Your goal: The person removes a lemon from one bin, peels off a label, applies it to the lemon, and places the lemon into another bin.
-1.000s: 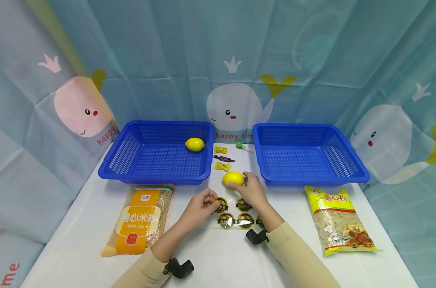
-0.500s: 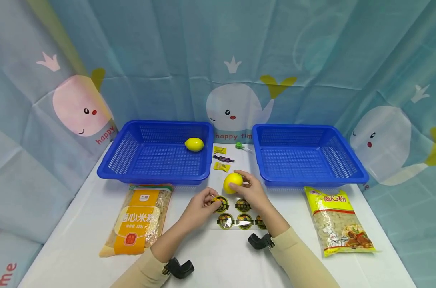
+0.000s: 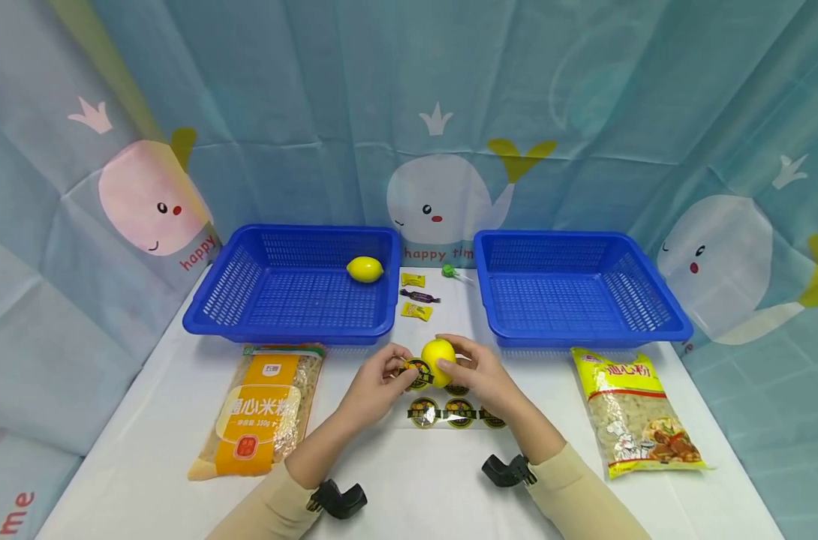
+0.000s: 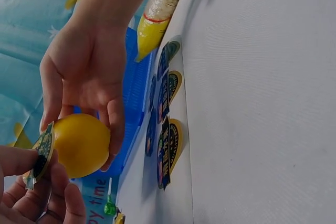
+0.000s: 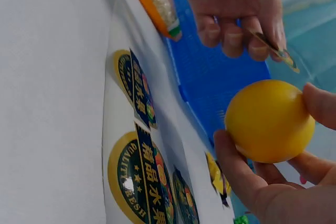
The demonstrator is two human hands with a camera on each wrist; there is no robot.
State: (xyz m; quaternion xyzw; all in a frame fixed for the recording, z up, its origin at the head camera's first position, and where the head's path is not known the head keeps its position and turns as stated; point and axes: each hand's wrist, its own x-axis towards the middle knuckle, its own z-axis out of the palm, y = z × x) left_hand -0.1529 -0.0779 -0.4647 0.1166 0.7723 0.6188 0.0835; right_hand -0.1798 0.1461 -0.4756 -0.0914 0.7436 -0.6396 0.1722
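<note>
Left sleeve (image 3: 263,504): long, plain beige cloth, cuff ending by the wrist mount.
Right sleeve (image 3: 581,491): same beige, same plain cuff.
Left wrist mount (image 3: 341,499): 1 black piece, bent like an elbow pipe.
Right wrist mount (image 3: 506,471): 1 matching black piece, its end rounded.
Left hand (image 3: 377,386): bare.
Right hand (image 3: 482,371): bare, 5 digits.

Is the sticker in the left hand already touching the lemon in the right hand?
Apart: the right wrist view shows background between the sticker and the top of the lemon.
</note>
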